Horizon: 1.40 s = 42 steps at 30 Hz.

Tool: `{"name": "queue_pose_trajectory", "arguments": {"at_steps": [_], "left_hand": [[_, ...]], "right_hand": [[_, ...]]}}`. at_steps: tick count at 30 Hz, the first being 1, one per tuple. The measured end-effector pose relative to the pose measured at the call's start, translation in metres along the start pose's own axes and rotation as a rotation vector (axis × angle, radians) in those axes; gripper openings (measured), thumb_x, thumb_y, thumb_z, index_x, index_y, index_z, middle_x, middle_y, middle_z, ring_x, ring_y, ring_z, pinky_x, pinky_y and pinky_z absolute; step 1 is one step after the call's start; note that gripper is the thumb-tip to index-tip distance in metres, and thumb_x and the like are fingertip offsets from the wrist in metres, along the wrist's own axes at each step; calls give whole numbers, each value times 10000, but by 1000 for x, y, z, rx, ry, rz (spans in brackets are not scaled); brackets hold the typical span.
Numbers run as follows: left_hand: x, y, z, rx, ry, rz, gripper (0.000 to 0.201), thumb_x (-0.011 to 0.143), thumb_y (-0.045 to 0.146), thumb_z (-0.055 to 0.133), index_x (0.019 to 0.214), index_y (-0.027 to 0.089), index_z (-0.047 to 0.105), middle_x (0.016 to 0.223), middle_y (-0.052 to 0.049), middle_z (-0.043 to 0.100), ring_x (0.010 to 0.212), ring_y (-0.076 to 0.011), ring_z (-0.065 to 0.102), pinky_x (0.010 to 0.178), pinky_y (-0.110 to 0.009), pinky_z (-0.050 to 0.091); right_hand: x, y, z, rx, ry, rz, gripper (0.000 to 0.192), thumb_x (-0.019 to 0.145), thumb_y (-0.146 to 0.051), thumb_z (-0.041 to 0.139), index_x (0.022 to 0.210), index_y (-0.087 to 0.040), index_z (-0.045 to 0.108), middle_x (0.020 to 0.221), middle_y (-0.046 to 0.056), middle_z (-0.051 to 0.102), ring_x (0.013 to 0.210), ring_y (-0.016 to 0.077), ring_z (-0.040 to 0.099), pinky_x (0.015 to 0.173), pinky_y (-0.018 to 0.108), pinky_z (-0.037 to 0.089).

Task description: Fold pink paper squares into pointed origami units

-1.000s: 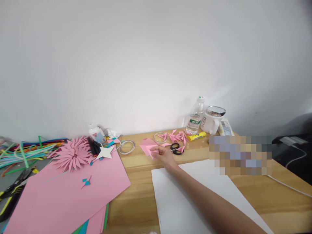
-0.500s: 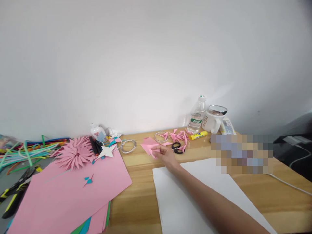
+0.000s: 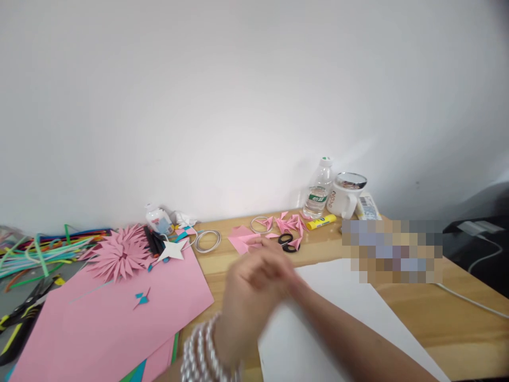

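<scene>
My left hand (image 3: 254,297), with strands of white beads on its wrist, is smeared by motion and crosses in front of my right hand and wrist. How its fingers are set does not show clearly. Behind it, my right hand (image 3: 270,244) reaches in from the lower right; only part of it shows, its fingers closed at the edge of a piece of folded pink paper (image 3: 238,240). Black-handled scissors (image 3: 292,243) lie just right of that hand. Small folded pink paper pieces (image 3: 292,223) are scattered behind the scissors. A large white sheet (image 3: 334,307) lies under my right forearm.
Pink sheets (image 3: 107,329) lie at the left, bearing a spiky pink paper flower (image 3: 123,254) and a white paper star (image 3: 174,249). Pliers (image 3: 27,307) and pipe cleaners (image 3: 59,252) are farther left. A water bottle (image 3: 317,191), mug (image 3: 345,199) and glue stick (image 3: 321,222) stand or lie by the wall.
My left hand has come into view from below and now overlaps my right hand, hiding most of it. The right hand stays by the pink paper.
</scene>
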State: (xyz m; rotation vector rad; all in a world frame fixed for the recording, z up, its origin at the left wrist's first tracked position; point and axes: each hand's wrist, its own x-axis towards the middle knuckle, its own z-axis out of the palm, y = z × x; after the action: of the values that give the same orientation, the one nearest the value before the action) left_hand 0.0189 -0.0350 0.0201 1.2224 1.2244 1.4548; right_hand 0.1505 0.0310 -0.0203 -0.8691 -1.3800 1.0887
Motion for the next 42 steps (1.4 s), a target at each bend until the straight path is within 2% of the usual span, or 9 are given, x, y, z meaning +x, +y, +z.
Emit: {"name": "queue_pose_trajectory", "arguments": {"at_steps": [3,6,7,10,15,20,23,31,42], "left_hand": [[19,1,-5,9,70,0,307,654,333,656,924,187,658,813,-59,674,795,-241,612,663,-361,497],[39,1,-9,40,136,-34,271,567,280,714,821,188,693,750,-50,693,746,-234,626,666,-352,496],[43,0,-10,52,128,-57,254,551,261,724,790,181,698,755,-50,696,740,-225,626,683,-342,492],[50,-7,-11,38,-58,-112,244,551,234,727,784,164,707,751,-54,695,736,-199,621,718,-300,479],[48,-22,-12,-47,-22,-124,181,560,238,727,710,139,707,648,-39,673,616,-142,586,647,-260,483],[47,-23,-10,-174,23,-202,177,514,213,754,660,128,703,619,-33,667,568,-110,574,617,-236,486],[46,-21,-10,-197,31,-225,186,499,210,762,654,124,703,608,-36,667,562,-113,578,603,-231,489],[46,-25,-13,-120,-12,-171,161,568,243,730,681,132,703,598,-41,666,576,-133,590,612,-252,496],[44,-22,-11,-199,-3,-202,147,544,232,742,637,127,698,563,-36,654,567,-125,582,615,-243,488]], "right_hand": [[-1,-3,1,-102,46,-100,134,707,-250,554,769,-179,650,739,32,631,652,162,539,585,265,410],[0,1,2,-122,55,-121,148,720,-253,556,822,-189,643,765,39,639,676,172,556,619,276,423],[1,3,2,-122,40,-129,147,722,-251,558,829,-192,641,780,41,643,697,177,563,639,283,428],[1,5,3,-141,-18,-156,135,727,-239,559,827,-203,642,811,36,653,747,185,575,686,295,431],[0,-1,3,-196,-84,-179,138,730,-212,558,829,-214,654,769,25,652,710,171,572,633,271,428],[0,-2,4,-191,-92,-177,129,727,-213,571,829,-204,650,776,33,658,720,171,583,654,276,436],[0,0,5,-169,-87,-155,121,698,-239,611,809,-199,642,807,39,666,773,187,593,697,290,445],[-1,-2,3,-169,-85,-104,123,689,-231,607,803,-202,642,781,34,663,733,186,592,679,293,448],[0,0,2,-172,-95,-54,130,681,-241,612,800,-195,637,797,33,658,757,188,586,666,286,445]]}}
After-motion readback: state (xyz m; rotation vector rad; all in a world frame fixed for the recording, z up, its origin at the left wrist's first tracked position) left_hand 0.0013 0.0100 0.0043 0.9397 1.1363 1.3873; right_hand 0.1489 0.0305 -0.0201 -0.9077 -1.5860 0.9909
